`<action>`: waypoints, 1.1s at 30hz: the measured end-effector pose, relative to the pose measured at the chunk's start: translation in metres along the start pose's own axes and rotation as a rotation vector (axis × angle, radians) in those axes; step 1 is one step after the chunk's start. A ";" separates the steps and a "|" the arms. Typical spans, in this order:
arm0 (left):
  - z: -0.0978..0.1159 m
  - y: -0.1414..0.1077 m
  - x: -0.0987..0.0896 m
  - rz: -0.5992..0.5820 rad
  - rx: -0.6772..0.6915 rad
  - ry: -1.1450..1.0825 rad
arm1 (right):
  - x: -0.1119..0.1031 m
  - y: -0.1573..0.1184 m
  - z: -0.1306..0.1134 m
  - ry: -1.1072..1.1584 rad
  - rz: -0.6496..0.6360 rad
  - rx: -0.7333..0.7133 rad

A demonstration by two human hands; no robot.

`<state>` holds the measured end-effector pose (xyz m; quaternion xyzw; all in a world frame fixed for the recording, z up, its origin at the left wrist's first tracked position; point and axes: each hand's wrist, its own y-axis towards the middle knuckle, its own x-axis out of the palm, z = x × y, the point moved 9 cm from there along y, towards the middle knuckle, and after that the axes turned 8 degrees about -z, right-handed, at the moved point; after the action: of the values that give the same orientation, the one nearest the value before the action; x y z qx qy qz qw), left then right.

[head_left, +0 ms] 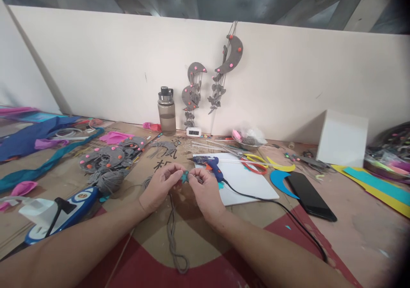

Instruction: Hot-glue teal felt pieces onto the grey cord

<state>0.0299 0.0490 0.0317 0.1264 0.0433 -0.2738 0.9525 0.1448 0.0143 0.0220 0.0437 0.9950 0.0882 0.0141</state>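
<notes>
Between the fingertips of my left hand [165, 184] and my right hand [206, 194] is a small teal piece [185, 176], its exact shape partly covered by the fingers. Both hands pinch it just above the cardboard. Grey yarn [173, 236] hangs from under the hands in a doubled strand and ends in a loop on the cardboard. Just beyond my right hand, a blue hot glue gun [208, 163] lies on a white board [250, 185], its nozzle pointing left. A ball of grey yarn [108, 181] sits left of my left hand.
Scissors with red handles [256, 167], a blue crescent [282, 182] and a black phone [310, 196] lie to the right. A power strip [80, 204] is at left. A water bottle [167, 113] stands by the wall, near hanging grey moon ornaments [235, 55]. The glue gun's cord [272, 200] crosses rightward.
</notes>
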 end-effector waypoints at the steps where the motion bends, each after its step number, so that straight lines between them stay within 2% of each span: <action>1: 0.000 0.000 0.000 -0.001 0.004 -0.004 | 0.000 0.000 0.000 0.004 0.002 0.002; 33: 0.000 -0.001 0.002 -0.043 -0.007 0.073 | -0.001 -0.002 -0.003 -0.033 0.002 0.012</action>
<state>0.0315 0.0471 0.0312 0.1319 0.0816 -0.2894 0.9445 0.1457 0.0120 0.0243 0.0463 0.9952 0.0814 0.0301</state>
